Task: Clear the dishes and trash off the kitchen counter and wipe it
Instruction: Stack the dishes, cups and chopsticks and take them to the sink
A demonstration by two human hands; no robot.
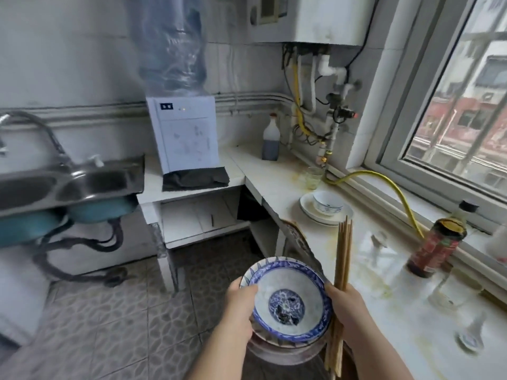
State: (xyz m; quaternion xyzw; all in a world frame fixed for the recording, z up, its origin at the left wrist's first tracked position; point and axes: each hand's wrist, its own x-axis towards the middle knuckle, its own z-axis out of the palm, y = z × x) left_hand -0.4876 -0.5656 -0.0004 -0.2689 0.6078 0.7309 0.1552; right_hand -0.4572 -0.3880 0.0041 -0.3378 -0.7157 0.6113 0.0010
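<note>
A stack of blue-and-white bowls [290, 303] is held low in the middle, over the floor beside the counter. My left hand [241, 308] grips the stack's left rim, thumb inside the top bowl. My right hand [348, 311] holds the stack's right side together with a bundle of wooden chopsticks [343, 259] that stands upright. On the stained white counter [384, 297] a small blue-patterned bowl [327, 202] sits on white plates [310, 212]. A small glass [312, 178] stands behind them.
A double steel sink [82, 182] is at the left. A water dispenser [186, 135] stands on a dark cloth [194, 178]. A dark sauce jug [271, 139] stands at the counter's far end, another bottle [436, 242] near the window, and clear glassware [450, 292] at right.
</note>
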